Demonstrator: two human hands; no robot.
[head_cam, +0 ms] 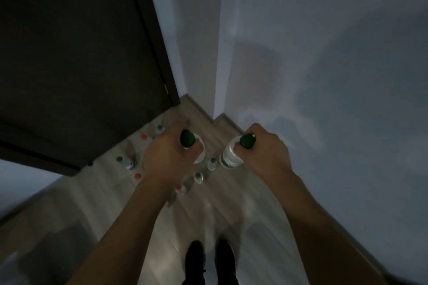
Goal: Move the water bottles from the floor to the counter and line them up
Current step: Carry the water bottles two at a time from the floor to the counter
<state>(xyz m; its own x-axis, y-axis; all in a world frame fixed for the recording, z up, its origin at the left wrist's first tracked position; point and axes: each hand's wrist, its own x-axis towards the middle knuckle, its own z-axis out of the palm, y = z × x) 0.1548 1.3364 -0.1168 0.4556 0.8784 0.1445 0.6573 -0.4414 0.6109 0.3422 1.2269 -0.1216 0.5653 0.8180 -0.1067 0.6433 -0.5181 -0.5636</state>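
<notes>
My left hand (168, 157) grips the neck of a green-capped water bottle (199, 154), held above the floor. My right hand (261, 152) grips the neck of a second green-capped bottle (229, 154). Both bottles hang upright below my fists, side by side. Several more clear bottles stand on the wooden floor below: green-capped ones (126, 162) (212, 164) (198, 177) (159, 129) and red-capped ones (144, 137) (138, 176) (180, 188). The counter is not in view.
A dark door (76, 58) fills the upper left, close to the floor bottles. A white wall corner (217, 53) juts out ahead, and a white wall (335, 76) runs along the right. My two dark shoes (209, 261) stand on the wooden floor (115, 203).
</notes>
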